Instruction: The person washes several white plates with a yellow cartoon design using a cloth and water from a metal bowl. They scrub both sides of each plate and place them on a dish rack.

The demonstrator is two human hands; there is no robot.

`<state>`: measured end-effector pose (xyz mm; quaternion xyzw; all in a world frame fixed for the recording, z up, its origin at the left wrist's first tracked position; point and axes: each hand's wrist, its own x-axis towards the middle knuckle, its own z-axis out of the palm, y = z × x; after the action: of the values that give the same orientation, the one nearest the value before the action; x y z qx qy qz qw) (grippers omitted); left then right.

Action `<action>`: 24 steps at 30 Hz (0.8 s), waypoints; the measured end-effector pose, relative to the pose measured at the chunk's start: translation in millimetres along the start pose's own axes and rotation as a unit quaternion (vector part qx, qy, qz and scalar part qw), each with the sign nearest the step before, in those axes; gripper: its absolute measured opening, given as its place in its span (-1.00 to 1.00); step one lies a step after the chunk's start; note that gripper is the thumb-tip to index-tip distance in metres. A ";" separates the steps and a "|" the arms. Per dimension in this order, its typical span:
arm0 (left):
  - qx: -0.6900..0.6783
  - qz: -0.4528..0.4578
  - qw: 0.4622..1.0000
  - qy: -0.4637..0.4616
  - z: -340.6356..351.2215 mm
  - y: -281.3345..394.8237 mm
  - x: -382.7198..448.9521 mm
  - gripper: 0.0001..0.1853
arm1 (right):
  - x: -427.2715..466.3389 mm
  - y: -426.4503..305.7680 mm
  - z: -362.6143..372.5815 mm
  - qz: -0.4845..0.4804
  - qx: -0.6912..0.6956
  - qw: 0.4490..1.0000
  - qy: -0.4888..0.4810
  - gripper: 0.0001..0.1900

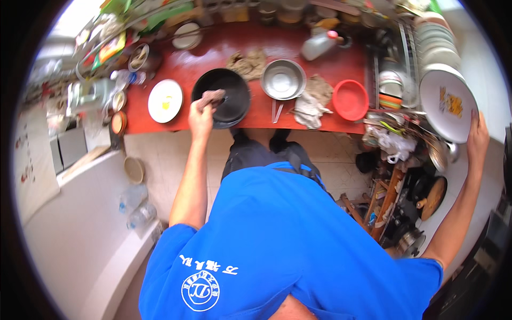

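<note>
My left hand (201,122) grips a bunched brown cloth (211,99) over a black pan (234,107) on the red table. Far to the right, my right hand (478,132) holds the rim of a large white plate (445,105) with an orange and brown print. That plate is tilted up at the front of a row of stacked plates (438,44) on a rack. An oval white plate (166,102) with a yellow mark lies left of the pan. To the pan's right sits a steel saucepan (283,80) with a two-bar handle.
On the red table (224,44) are a red plastic bowl (350,100), crumpled rags (312,108), a brown cloth (249,64) and a plastic jug (320,46) with a red cap. A utensil holder (394,132) hangs beneath the rack. Plastic bottles (140,206) stand low on the left.
</note>
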<state>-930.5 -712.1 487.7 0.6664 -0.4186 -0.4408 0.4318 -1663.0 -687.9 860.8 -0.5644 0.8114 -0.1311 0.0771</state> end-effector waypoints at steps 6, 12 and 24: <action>0.015 -0.002 1.000 -0.012 -16.8 27.1 6.6 -0.77 | -48.5 -122.2 203.2 0.038 0.171 0.974 -0.147 -0.67; 0.093 0.014 0.995 -0.046 -46.5 33.7 12.6 -0.72 | -83.3 -360.3 345.8 -0.151 0.090 0.967 -0.187 -0.76; 0.155 0.115 0.968 -0.158 -48.8 28.0 48.5 -0.64 | -134.0 -443.7 504.4 0.060 -0.001 0.952 -0.301 -0.65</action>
<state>-876.5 -755.4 514.8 0.5941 -0.6190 -0.4177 0.2992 -1080.8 -771.6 509.7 -0.5281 0.7830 0.0504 0.3249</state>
